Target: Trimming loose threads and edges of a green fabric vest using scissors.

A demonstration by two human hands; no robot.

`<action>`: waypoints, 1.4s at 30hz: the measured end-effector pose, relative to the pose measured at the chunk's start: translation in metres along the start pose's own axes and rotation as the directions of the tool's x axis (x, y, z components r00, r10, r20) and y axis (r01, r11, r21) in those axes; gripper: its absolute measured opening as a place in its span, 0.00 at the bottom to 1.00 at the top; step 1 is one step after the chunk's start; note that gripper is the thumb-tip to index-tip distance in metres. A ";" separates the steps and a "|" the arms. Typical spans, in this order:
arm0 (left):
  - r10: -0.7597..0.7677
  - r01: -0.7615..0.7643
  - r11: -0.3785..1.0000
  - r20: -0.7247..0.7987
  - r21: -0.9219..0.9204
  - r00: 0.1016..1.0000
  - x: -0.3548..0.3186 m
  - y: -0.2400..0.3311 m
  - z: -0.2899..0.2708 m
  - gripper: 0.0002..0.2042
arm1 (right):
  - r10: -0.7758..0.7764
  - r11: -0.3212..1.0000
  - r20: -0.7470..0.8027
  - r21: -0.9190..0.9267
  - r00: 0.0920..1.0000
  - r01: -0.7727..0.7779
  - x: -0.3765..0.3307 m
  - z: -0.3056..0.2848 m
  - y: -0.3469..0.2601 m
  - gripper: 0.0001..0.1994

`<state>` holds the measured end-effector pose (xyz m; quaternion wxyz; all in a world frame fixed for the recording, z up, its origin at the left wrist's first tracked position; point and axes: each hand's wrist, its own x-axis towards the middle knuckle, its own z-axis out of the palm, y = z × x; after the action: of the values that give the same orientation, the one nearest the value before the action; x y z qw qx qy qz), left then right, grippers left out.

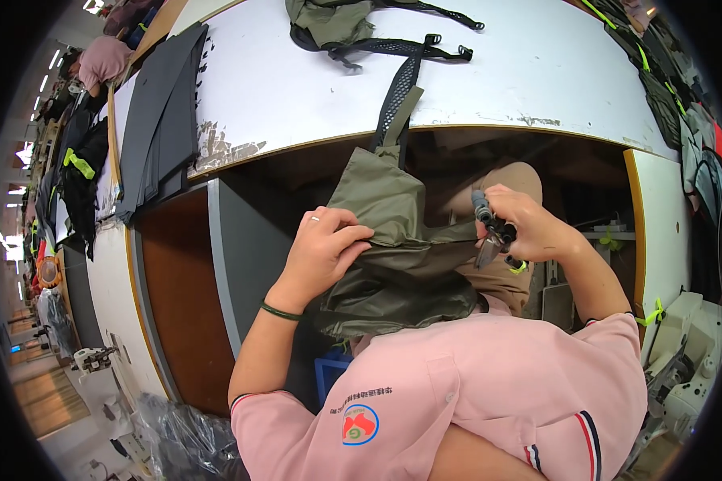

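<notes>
An olive-green fabric piece [381, 192], which looks like part of a bag or vest, hangs over my lap at the table's front edge. A black mesh strap [399, 96] runs from its top onto the white table. With thumb and fingers my left hand [325, 244] pinches a seam near its middle. My right hand [525, 220] is closed round a pair of snips [487, 252] with a grey-blue wrapped handle, blades pointing down beside the fabric's right edge. The fingers partly hide the snips, and whether the blades touch the cloth I cannot tell.
Another olive-green piece [333, 22] with black straps and buckles lies at the far side of the white table [529, 80]. Dark flat panels [164, 112] are stacked at the left. A sewing machine [694, 353] stands at the right. Another person [104, 60] bends over at far left.
</notes>
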<state>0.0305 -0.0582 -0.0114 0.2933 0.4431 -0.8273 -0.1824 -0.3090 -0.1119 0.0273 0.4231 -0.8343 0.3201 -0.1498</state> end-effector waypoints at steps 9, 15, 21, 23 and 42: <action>0.285 -0.229 0.929 -0.169 0.290 0.944 0.009 0.019 -0.016 0.11 | -0.058 0.995 -0.005 -0.081 0.998 0.058 -0.012 -0.005 0.007 0.14; -0.332 0.429 0.778 0.279 -0.459 0.901 -0.004 0.030 -0.025 0.07 | 0.004 0.999 -0.041 -0.053 0.999 -0.006 -0.014 -0.007 0.010 0.15; -0.428 0.673 0.182 0.559 -0.717 0.710 -0.009 0.014 -0.008 0.05 | 0.161 0.983 -0.096 -0.073 0.982 -0.168 -0.006 -0.001 0.014 0.13; -0.420 0.676 0.074 0.592 -0.733 0.688 -0.009 0.014 -0.006 0.07 | 0.184 0.980 -0.083 -0.059 0.979 -0.189 -0.005 -0.002 0.018 0.14; -0.249 0.610 0.396 0.560 -0.686 0.790 -0.038 -0.001 -0.001 0.12 | 0.444 0.883 -0.063 0.198 0.894 -0.425 -0.001 0.011 0.051 0.11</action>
<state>0.0483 -0.0267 -0.0241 0.2493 0.4035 -0.5235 -0.7078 -0.3250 -0.1265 -0.0199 0.5014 -0.6906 0.5063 -0.1233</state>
